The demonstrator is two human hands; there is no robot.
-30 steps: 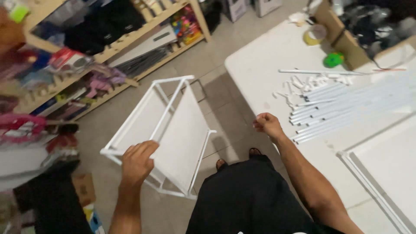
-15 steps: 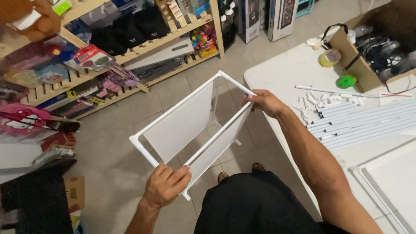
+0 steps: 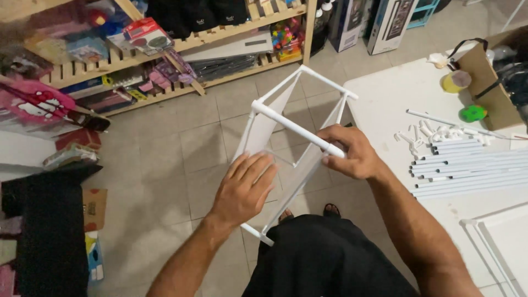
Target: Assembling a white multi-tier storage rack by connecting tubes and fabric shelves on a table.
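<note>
I hold a white box-shaped frame [image 3: 291, 127] of plastic tubes and translucent panels up in front of me, over the tiled floor. My right hand [image 3: 352, 151] grips the near end of its top tube. My left hand [image 3: 245, 187] lies flat with spread fingers against the frame's near panel. On the white table [image 3: 396, 93] to my right lie several loose white tubes [image 3: 467, 168] and small white connectors [image 3: 426, 135].
A wooden shelf [image 3: 165, 47] full of toys and packages runs along the far side. A cardboard box [image 3: 487, 71], a yellow tape roll [image 3: 455, 81] and a green object [image 3: 473, 114] sit on the table. A white panel [image 3: 503, 247] lies at its near right corner.
The frame has been turned and raised closer to me. My left hand moved from gripping a lower corner to pressing flat on the panel; my right hand slid onto the top tube.
</note>
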